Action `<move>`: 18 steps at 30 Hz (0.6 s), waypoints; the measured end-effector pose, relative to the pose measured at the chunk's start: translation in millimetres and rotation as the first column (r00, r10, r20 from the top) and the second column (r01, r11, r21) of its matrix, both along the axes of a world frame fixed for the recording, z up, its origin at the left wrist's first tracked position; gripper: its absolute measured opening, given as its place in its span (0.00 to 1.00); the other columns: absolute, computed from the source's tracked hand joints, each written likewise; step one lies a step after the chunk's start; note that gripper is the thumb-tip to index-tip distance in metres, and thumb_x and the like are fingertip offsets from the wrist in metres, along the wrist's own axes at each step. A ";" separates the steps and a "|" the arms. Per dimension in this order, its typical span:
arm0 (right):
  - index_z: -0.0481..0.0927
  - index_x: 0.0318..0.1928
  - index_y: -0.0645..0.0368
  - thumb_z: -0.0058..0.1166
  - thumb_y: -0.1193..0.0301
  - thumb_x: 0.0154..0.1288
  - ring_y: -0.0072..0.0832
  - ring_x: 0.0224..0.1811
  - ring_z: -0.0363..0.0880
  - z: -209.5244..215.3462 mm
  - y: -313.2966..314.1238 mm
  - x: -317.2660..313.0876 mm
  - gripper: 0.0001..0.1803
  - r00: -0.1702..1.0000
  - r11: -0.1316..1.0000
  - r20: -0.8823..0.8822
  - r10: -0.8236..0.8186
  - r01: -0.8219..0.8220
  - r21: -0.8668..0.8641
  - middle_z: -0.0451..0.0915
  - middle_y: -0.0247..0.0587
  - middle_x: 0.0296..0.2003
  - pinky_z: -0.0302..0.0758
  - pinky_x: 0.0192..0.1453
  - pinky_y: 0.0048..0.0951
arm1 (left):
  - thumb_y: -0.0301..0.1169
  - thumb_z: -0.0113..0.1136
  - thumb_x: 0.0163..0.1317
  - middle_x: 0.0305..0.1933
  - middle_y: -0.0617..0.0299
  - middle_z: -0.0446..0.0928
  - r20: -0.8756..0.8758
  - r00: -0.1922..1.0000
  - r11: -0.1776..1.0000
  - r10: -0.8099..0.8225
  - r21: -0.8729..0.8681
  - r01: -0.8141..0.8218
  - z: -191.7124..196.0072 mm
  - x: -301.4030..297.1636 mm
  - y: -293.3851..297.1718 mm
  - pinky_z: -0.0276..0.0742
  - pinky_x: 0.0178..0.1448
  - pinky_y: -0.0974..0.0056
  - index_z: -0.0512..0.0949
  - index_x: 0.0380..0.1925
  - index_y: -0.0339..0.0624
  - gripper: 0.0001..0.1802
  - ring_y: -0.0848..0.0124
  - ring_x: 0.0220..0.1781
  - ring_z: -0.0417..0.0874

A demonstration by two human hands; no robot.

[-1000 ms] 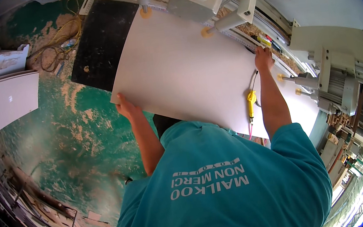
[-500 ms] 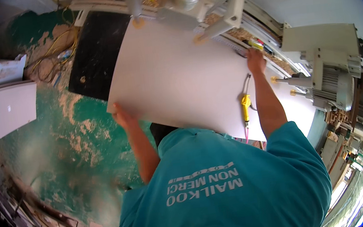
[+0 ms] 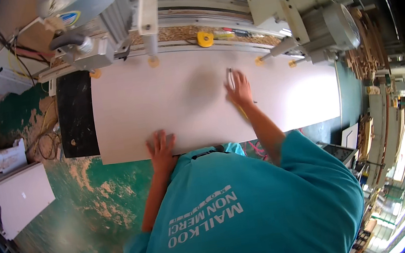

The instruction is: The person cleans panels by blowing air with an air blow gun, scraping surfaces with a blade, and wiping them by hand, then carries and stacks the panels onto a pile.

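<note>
1. The fingers (image 3: 163, 140) of the left hand (image 3: 161, 150) were spread flat, gripping nothing, pressed on the near edge of a large white panel (image 3: 179, 99).
2. The fingers (image 3: 242, 79) of the right hand (image 3: 239, 90) were likewise splayed and open, palm down on the panel's smooth face, farther in and to the right, with a slim pencil-like object (image 3: 230, 77) lying just beside the fingertips; whether they touched it could not be told.
3. The panel was a long rectangular sheet, matt white and flat, lying across the machine's desk (image 3: 76, 121), whose black surface showed bare at the panel's left end.
4. The sheet's far edge lay along a metal rail (image 3: 199, 18), where small round orange pads (image 3: 153, 61) on grey posts stood at the edge.
5. A yellow tape measure (image 3: 205, 38) lay on a sawdust-strewn ledge behind the rail.
6. A grey motor housing with ribbed fins (image 3: 337, 26) stood at the far right, and another machine head (image 3: 82, 10) hung at the far left.
7. The floor (image 3: 81, 212) was green, worn in patches to pale concrete, with loose white boards (image 3: 19, 199) lying to the left.
8. A teal shirt (image 3: 243, 207) filled the lower view.
</note>
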State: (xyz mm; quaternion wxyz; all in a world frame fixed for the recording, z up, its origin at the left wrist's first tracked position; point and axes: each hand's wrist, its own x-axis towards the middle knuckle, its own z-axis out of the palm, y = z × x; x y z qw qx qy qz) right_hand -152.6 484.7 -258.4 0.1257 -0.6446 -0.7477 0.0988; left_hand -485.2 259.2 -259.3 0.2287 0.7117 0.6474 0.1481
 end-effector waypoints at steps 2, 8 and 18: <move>0.57 0.70 0.55 0.62 0.55 0.57 0.45 0.69 0.59 17.9 -75.3 34.7 0.44 0.940 0.998 0.335 0.060 -0.049 -0.040 0.61 0.48 0.66 0.60 0.69 0.47 | 0.29 0.62 0.47 0.76 0.53 0.50 -0.251 0.967 0.994 -0.053 0.075 0.074 -6.9 22.7 20.7 0.34 0.71 0.25 0.65 0.66 0.60 0.41 0.47 0.79 0.44; 0.58 0.69 0.54 0.56 0.66 0.54 0.44 0.62 0.67 19.9 -151.2 125.8 0.41 0.914 0.905 0.279 -0.294 0.360 -0.228 0.69 0.46 0.56 0.71 0.57 0.50 | 0.32 0.64 0.45 0.78 0.51 0.43 -0.431 0.876 0.971 -0.218 -0.189 0.149 10.5 55.6 24.7 0.37 0.68 0.21 0.57 0.71 0.63 0.49 0.48 0.79 0.40; 0.74 0.49 0.52 0.54 0.58 0.67 0.25 0.22 0.74 48.2 -426.3 557.4 0.15 0.174 0.170 -0.264 -0.949 0.985 0.036 0.76 0.31 0.24 0.67 0.24 0.29 | 0.35 0.71 0.39 0.79 0.57 0.36 -0.434 0.801 0.903 -0.412 -0.313 0.295 16.9 247.6 43.0 0.44 0.61 0.14 0.49 0.73 0.73 0.59 0.42 0.78 0.37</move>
